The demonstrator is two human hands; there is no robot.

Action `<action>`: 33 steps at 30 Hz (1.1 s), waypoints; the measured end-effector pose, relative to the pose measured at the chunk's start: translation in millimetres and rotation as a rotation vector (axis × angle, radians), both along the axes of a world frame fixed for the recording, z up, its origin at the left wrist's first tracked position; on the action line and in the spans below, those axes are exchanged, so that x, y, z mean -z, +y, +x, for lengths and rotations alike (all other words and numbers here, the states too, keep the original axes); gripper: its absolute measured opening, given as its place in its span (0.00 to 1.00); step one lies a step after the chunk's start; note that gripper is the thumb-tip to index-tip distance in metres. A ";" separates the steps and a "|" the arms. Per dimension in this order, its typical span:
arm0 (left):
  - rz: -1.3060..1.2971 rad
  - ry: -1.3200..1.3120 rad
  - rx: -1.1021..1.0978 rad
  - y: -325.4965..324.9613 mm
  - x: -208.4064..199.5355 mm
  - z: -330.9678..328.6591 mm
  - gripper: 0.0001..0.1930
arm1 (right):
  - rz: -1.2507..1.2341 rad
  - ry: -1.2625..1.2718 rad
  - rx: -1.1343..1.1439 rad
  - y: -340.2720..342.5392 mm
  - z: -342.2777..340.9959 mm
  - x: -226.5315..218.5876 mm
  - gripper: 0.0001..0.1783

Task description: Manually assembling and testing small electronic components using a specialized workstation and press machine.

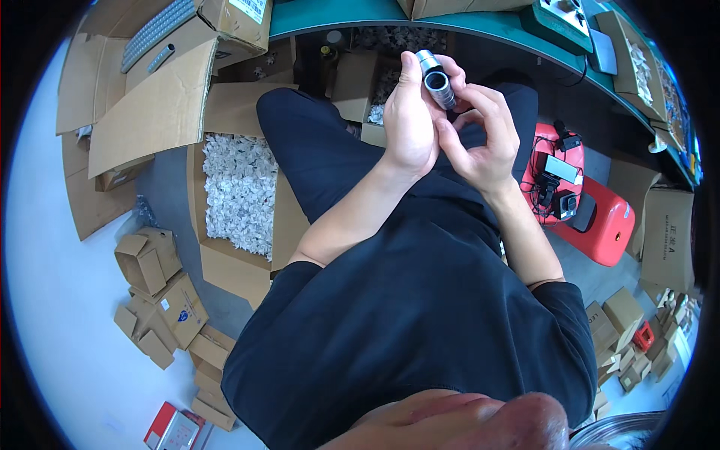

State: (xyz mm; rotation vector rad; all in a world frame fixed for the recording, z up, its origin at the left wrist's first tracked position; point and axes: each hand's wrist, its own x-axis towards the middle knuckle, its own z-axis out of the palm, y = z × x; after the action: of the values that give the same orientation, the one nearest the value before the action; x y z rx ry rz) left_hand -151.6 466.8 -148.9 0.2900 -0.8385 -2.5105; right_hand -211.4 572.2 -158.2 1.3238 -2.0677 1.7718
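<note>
Above my lap, my left hand (409,129) is closed around a short, shiny metal tube fitting (437,84). One round, hollow end of it faces up, and ridges run along its side. A second silver cylindrical section (426,60) sits against it at the top, between my left thumb and fingertips; whether the two are joined I cannot tell. My right hand (489,139) has its fingers curled against the lower right side of the fitting, with thumb and index finger bent toward it. The fingers partly hide the lower end.
An open carton (238,196) of small whitish pieces stands left of my legs. Another carton (150,112) at upper left holds grey ridged tubes (157,34). Ahead runs a green-topped bench (480,28). A red stool (600,232) at right carries small black devices and cables.
</note>
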 end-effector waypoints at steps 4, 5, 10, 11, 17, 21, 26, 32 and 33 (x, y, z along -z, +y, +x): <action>0.035 -0.042 0.026 2.1 -6.0 1.1 0.30 | 0.101 0.081 0.080 -3.6 1.4 -7.8 0.22; 0.048 -0.049 0.035 2.6 -8.2 0.7 0.30 | 0.136 0.104 0.115 -3.8 1.4 -9.3 0.22; 0.418 0.049 0.174 -7.6 -13.7 2.1 0.28 | 0.194 0.052 0.068 0.5 -11.2 -11.3 0.22; 0.473 0.072 0.197 -10.1 -12.5 2.3 0.28 | 0.135 -0.050 0.027 3.1 -13.1 -11.3 0.22; 0.585 0.090 0.218 -12.5 -15.0 0.1 0.27 | -0.181 -0.572 -0.130 12.1 -14.2 -8.3 0.19; 0.481 0.259 0.324 -17.8 11.4 -0.2 0.26 | -0.180 -0.704 -0.203 14.5 -25.1 -16.1 0.17; 0.505 0.158 0.297 -12.0 4.2 0.4 0.25 | -0.398 -1.123 -0.529 24.3 -47.6 -11.9 0.22; 0.405 0.079 0.310 -11.2 1.7 1.3 0.25 | -0.755 -1.484 -0.888 25.7 -57.5 -0.6 0.24; 0.395 0.076 0.325 -11.9 1.5 2.2 0.25 | -0.769 -1.509 -0.918 24.4 -57.6 -0.9 0.24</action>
State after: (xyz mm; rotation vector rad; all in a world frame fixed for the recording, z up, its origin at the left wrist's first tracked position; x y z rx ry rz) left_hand -149.4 454.8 -150.5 0.1954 -0.3751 -2.9654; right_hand -269.0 596.6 -157.3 0.5818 -0.3042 4.1169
